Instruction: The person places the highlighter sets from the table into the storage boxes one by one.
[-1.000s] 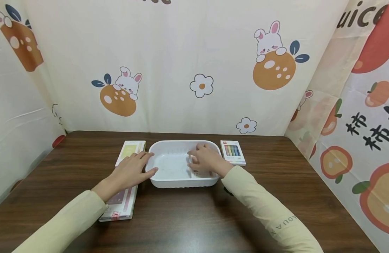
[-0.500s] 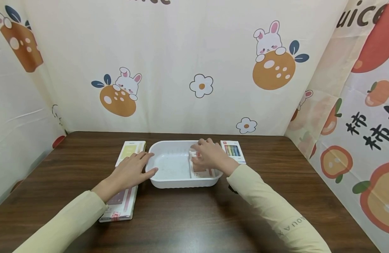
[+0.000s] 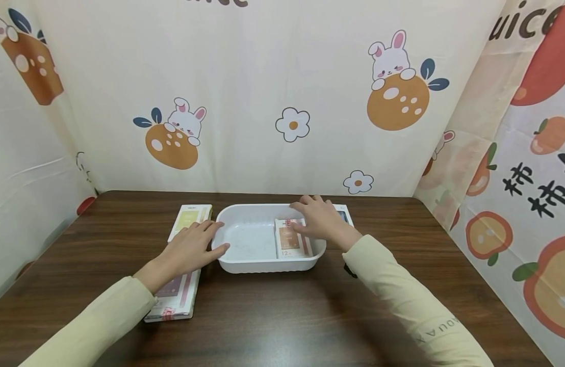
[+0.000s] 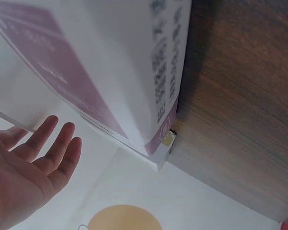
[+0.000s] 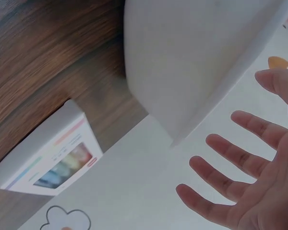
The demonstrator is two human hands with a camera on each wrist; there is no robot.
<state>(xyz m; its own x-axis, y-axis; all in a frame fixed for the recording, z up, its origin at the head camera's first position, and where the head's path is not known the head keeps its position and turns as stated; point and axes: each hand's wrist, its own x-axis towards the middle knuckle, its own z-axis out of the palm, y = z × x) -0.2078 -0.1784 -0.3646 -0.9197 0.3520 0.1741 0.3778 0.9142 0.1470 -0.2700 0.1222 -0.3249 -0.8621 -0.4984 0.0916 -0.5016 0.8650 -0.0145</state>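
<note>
In the head view a white plastic basket (image 3: 250, 265) stands mid-table. A flat white box with a brown-pink square (image 3: 289, 242) lies in its right part. My right hand (image 3: 321, 220) is spread above the basket's right rim, holding nothing; its fingers look straight in the right wrist view. My left hand (image 3: 188, 250) lies at the left rim with relaxed fingers, fingertips at the edge. Under and beside that hand are a white box with a purple label (image 4: 101, 72) and one with a yellow label (image 3: 188, 218).
Behind the right hand, partly covered, lies a white box with a picture of coloured sticks (image 5: 62, 158). The brown wooden table (image 3: 273, 321) ends at a printed curtain (image 3: 246, 142) at the back.
My right hand has let go of the box in the basket and moved right and up to the rim, uncovering the box. The left hand has stayed put.
</note>
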